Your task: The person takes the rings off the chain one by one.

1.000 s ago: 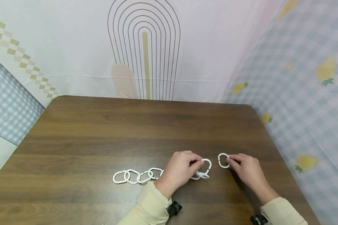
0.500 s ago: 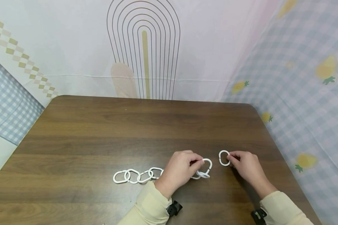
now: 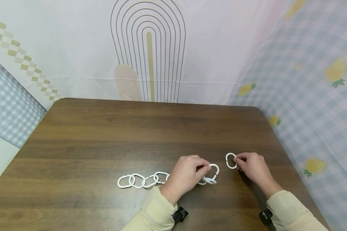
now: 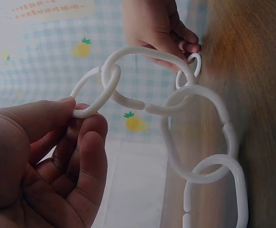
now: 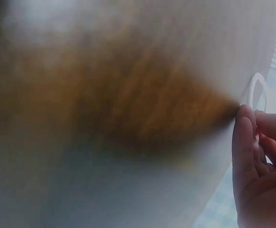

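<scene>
A chain of white plastic links (image 3: 138, 181) lies on the table, its right end raised by my left hand (image 3: 186, 175). The thumb and fingers of that hand pinch the end link (image 4: 92, 97), from which the following links hang down in the left wrist view. Part of the chain is hidden behind the left hand in the head view. To the right, my right hand (image 3: 254, 168) pinches a single loose white link (image 3: 230, 161) by its side. A small gap in that link's outline faces left. The loose link and the chain are apart.
The brown wooden table (image 3: 144, 128) extends behind and to the left of the hands. A white patterned cloth (image 3: 208, 51) hangs along its back edge, and a blue checked cloth (image 3: 303, 106) hangs at the right.
My right hand has shifted slightly up and to the right with the loose link. My left hand stays almost in place, still pinching the end link.
</scene>
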Demonstrator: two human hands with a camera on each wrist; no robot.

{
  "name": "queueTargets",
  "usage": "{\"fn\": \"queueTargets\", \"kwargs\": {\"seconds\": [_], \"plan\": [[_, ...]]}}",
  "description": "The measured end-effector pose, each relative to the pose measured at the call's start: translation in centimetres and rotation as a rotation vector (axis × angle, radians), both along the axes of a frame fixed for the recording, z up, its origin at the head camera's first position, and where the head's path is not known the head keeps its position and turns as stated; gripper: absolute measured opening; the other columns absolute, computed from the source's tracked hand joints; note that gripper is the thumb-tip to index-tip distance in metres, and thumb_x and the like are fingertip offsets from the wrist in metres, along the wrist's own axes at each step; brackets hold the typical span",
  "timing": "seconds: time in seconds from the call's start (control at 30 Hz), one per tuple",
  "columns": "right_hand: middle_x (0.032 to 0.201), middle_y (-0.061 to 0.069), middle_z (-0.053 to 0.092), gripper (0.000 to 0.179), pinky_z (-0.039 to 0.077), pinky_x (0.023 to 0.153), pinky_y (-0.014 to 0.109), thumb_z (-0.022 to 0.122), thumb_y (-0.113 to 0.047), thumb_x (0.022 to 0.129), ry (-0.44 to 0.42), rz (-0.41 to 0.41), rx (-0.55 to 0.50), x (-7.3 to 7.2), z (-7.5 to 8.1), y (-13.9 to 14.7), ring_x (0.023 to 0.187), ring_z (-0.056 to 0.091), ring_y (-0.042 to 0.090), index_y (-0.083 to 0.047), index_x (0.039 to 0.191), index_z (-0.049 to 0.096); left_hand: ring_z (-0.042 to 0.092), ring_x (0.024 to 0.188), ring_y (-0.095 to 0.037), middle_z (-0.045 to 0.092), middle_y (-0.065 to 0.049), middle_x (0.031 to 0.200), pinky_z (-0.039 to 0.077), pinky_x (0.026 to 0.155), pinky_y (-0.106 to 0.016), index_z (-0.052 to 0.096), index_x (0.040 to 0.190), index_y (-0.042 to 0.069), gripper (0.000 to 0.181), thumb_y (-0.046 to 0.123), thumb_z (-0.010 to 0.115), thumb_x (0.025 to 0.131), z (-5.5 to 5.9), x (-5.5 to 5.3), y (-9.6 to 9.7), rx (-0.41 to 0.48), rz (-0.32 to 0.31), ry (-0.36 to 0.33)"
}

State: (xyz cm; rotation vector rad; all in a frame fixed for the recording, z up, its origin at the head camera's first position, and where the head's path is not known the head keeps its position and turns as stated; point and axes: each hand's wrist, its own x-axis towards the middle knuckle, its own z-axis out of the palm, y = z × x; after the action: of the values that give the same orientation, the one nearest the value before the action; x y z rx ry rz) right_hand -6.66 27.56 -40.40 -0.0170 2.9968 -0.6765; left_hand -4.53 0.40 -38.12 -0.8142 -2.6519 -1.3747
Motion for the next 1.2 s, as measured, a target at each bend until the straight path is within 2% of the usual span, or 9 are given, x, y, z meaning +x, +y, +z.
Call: {"fn": "queueTargets", "kwargs": {"seconds": [0.27, 0.63, 0.97, 1.2], "plan": [[0.061, -0.008, 0.064, 0.019, 0.045, 0.060, 0.031, 0.067, -0.017, 0.095, -0.006, 0.007, 0.018, -0.9, 0.2, 0.4, 0.057, 0.056, 0.009, -0.012, 0.079, 0.075, 0.057, 0.073, 0.005, 0.070, 0.011, 0.085, 0.045, 0.067, -0.010, 0.081, 0.095, 0.016, 0.009, 0.020, 0.073, 0.093, 0.1, 0.0, 0.0, 0.001, 0.001, -0.004], [0.061, -0.007, 0.065, 0.019, 0.046, 0.060, 0.031, 0.066, -0.017, 0.095, -0.063, -0.005, 0.031, -2.1, 0.3, 0.6, 0.058, 0.058, 0.008, -0.010, 0.079, 0.075, 0.057, 0.073, 0.005, 0.070, 0.011, 0.085, 0.045, 0.067, -0.009, 0.081, 0.094, 0.016, 0.008, 0.020, 0.073, 0.093, 0.1, 0.0, -0.2, 0.002, 0.006, -0.003], [0.063, -0.004, 0.066, 0.021, 0.050, 0.059, 0.031, 0.065, -0.017, 0.096, -0.144, -0.031, -0.003, -2.9, 0.7, 0.7, 0.058, 0.063, 0.010, -0.007, 0.080, 0.075, 0.056, 0.071, 0.005, 0.069, 0.011, 0.085, 0.045, 0.066, -0.010, 0.081, 0.094, 0.017, 0.008, 0.020, 0.073, 0.093, 0.3, 0.1, -0.1, 0.001, 0.010, -0.011], [0.061, -0.004, 0.065, 0.022, 0.049, 0.057, 0.030, 0.065, -0.016, 0.096, -0.143, -0.018, 0.004, -3.1, 0.8, 0.4, 0.058, 0.062, 0.010, -0.007, 0.078, 0.074, 0.057, 0.072, 0.005, 0.070, 0.010, 0.085, 0.045, 0.067, -0.009, 0.081, 0.093, 0.016, 0.008, 0.019, 0.073, 0.093, 0.4, 0.1, -0.2, 0.010, 0.009, 0.003]]}}
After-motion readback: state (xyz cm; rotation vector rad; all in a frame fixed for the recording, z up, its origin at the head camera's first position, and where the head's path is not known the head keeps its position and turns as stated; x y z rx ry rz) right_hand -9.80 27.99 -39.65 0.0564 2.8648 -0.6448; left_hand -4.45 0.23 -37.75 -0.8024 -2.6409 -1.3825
